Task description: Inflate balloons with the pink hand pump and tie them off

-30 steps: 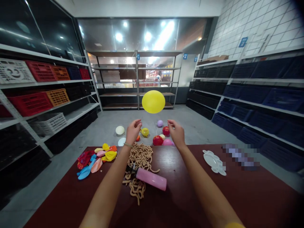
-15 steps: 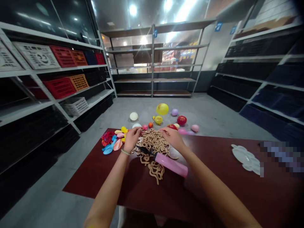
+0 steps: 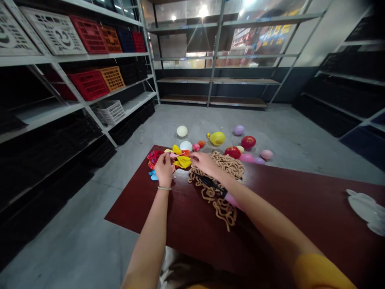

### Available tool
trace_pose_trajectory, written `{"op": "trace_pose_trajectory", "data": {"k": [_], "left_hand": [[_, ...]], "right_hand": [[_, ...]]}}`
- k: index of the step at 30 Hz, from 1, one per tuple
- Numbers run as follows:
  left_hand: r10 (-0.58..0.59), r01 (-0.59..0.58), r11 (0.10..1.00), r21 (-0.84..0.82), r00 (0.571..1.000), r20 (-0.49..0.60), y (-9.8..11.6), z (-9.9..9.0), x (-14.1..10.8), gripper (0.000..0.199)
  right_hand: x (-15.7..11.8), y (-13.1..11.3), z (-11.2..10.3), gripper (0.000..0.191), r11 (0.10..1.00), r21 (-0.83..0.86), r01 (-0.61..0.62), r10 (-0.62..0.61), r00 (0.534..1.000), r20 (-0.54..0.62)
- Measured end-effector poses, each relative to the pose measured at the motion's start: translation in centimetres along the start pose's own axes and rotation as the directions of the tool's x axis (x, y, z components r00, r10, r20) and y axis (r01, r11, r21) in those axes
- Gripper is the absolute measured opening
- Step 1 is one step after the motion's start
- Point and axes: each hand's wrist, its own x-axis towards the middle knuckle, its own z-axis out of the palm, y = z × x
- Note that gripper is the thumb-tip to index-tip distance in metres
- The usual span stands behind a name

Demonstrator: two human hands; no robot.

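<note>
We've moved off cord pile [image 3: 218, 180] to deflated balloon heap [image 3: 183, 161]: left hand [image 3: 165, 170] fingers pinched on limp pink balloon [image 3: 177, 155], right hand [image 3: 204, 162] fingers together at its tip, grip unclear, above tabletop [image 3: 135, 204]; yellow balloon [image 3: 217, 138] now down on floor [image 3: 270, 120].

A thin pale green band [image 3: 164, 188] sits a little behind the fingers of the left hand [image 3: 165, 170], and far back from the fingers of the right hand [image 3: 206, 163] shows a yellow short sleeve [image 3: 319, 273].

one head-worn camera looks forward and down at the left hand [image 3: 165, 170] and right hand [image 3: 205, 163]. shelving [image 3: 216, 80] lines the upper frame.
</note>
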Motion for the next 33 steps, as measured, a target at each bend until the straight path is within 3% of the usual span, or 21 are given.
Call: {"op": "trace_pose_trajectory", "data": {"k": [6, 11, 14, 20, 26, 28, 29, 30, 33], "left_hand": [[-0.047, 0.043, 0.996, -0.084, 0.998, -0.035, 0.0, -0.1, 0.3, 0.03], [-0.067, 0.062, 0.992, -0.107, 0.996, -0.05, 0.0, -0.2, 0.4, 0.031], [-0.072, 0.066, 0.99, -0.121, 0.996, -0.048, 0.0, -0.1, 0.3, 0.032], [-0.113, 0.115, 0.956, -0.27, 0.993, 0.022, 0.8, 0.2, 0.0, 0.03], [-0.065, 0.187, 0.86, -0.475, 0.963, 0.262, 2.4, 1.6, -1.7, 0.034], [-0.055, 0.298, 0.797, -0.526, 0.902, 0.428, 3.7, 2.2, -3.0, 0.037], [-0.042, 0.369, 0.767, -0.525, 0.846, 0.532, 4.7, 2.6, -3.8, 0.04], [-0.027, 0.442, 0.743, -0.503, 0.771, 0.636, 5.7, 2.8, -4.6, 0.042], [-0.015, 0.612, 0.719, -0.329, 0.488, 0.873, 8.9, 3.4, -7.1, 0.038]], "right_hand": [[3.6, 0.1, 3.4, 0.022, 0.998, -0.046, -0.044, 0.046, 0.998, 0.042], [3.8, -0.2, 3.3, 0.013, 0.995, 0.025, -0.095, 0.093, 0.994, 0.05], [3.6, -0.8, 1.3, 0.008, 0.984, 0.137, -0.115, 0.106, 0.992, 0.071], [1.5, -2.4, -4.9, 0.013, 0.914, 0.394, -0.091, 0.047, 0.992, 0.12], [-2.4, -3.1, -10.1, 0.012, 0.831, 0.549, -0.088, 0.008, 0.989, 0.147], [-3.7, -3.4, -11.7, 0.013, 0.818, 0.566, -0.098, -0.008, 0.983, 0.181], [-4.3, -3.7, -12.5, 0.013, 0.829, 0.551, -0.095, -0.015, 0.981, 0.193], [-4.9, -3.9, -13.2, 0.014, 0.848, 0.524, -0.086, -0.024, 0.98, 0.199], [-6.5, -4.6, -15.2, 0.014, 0.914, 0.404, -0.028, -0.053, 0.981, 0.186]]}}
